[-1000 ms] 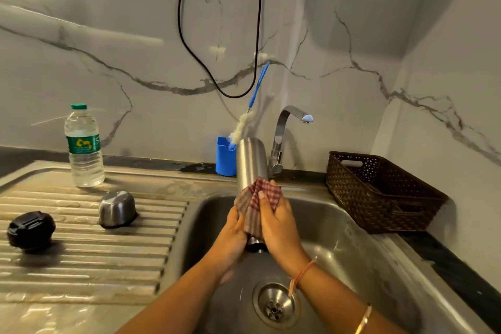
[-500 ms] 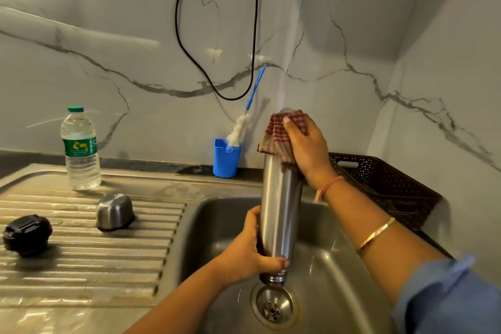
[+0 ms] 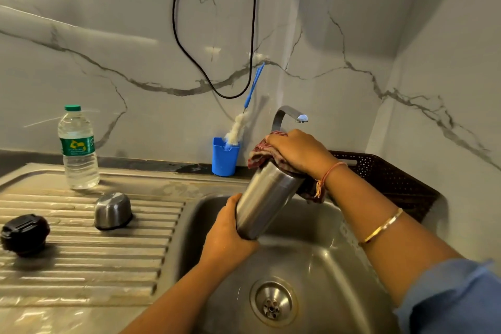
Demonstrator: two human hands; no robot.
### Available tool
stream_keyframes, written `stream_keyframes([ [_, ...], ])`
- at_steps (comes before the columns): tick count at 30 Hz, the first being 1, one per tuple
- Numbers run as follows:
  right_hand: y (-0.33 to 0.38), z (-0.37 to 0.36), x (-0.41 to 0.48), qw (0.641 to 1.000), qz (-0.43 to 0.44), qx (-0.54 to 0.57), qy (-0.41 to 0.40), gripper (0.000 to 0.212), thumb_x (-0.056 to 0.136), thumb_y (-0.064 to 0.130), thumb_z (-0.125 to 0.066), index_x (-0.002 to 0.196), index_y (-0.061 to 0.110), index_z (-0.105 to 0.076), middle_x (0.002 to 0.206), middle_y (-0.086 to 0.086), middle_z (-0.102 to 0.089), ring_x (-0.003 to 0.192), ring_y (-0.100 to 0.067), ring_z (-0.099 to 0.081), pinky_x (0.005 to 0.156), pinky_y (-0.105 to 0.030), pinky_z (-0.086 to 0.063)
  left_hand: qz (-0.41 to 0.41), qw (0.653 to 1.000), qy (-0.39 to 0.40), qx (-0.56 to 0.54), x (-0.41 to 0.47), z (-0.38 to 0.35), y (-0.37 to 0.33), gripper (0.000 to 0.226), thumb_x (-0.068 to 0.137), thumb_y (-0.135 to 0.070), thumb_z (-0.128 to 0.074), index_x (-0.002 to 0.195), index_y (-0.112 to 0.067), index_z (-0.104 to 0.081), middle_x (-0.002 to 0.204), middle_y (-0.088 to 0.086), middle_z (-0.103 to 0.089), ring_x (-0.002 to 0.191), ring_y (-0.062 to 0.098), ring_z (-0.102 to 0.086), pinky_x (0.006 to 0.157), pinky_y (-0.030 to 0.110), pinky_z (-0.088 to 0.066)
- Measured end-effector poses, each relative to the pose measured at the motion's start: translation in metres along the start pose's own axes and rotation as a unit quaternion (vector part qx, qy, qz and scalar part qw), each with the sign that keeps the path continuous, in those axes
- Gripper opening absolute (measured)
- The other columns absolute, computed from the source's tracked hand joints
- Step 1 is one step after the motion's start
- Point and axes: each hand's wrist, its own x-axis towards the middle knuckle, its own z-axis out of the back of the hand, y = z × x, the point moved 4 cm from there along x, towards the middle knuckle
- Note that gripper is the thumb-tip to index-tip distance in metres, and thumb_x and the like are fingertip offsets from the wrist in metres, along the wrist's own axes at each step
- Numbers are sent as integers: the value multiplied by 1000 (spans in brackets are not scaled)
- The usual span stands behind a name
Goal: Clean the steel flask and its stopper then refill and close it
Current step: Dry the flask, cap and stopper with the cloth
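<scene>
The left hand [image 3: 227, 238] wraps the lower body of the steel flask [image 3: 267, 203], held tilted above the sink [image 3: 325, 266]. The right hand [image 3: 298, 152] cups a checked cloth [image 3: 260, 150] over its upper end. For a good wipe, steady the lower grip and turn the cloth round the end. The stopper [image 3: 24, 233] lies well apart on the ribbed desk [image 3: 81, 266].

The steel flask [image 3: 267, 199], upright half a second ago, now leans with its upper end tipped rightward under the right hand's [image 3: 298, 150] fingers. That hand has moved the checked cloth [image 3: 261, 153] from the side of that end to cover it, palm down. A second ago both hands wrapped the cloth low on the flask. Now the left hand [image 3: 226, 236] alone grips the bare lower end, raised farther from the drain [image 3: 272, 302].
</scene>
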Motion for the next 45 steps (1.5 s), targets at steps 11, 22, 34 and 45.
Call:
stream_keyframes([
  [11,-15,-43,-21,775,-20,624,102,41,91,44,-46,102,9,-65,97,-9,-68,92,-23,-64,94,-40,-48,-15,990,33,-137,2,-2,-18,84,59,-24,-89,116,-47,-32,112,-17,-53,99,5,-57,64,7,-50],
  [22,-39,-93,-30,820,-73,543,167,36,97,42,-39,93,17,-65,80,-3,-72,77,-17,-67,70,-27,-55,3,985,-42,-165,-4,2,-19,75,53,-41,-85,112,-39,-39,97,-23,-57,87,-9,-57,67,4,-47],
  [34,-55,-140,-54,634,-225,684,281,50,79,45,-61,99,1,-73,89,-12,-68,73,-18,-65,76,-23,-54,8,971,-139,-193,-1,15,-16,70,44,-43,-91,98,-36,-47,99,-18,-61,94,1,-62,77,16,-50],
  [45,-61,-154,-41,812,-228,527,104,48,90,47,-41,98,5,-63,82,-22,-57,61,-30,-56,50,-29,-45,-8,985,-173,17,5,24,-7,70,53,-39,-89,108,-26,-48,95,-15,-53,88,7,-54,71,17,-39],
])
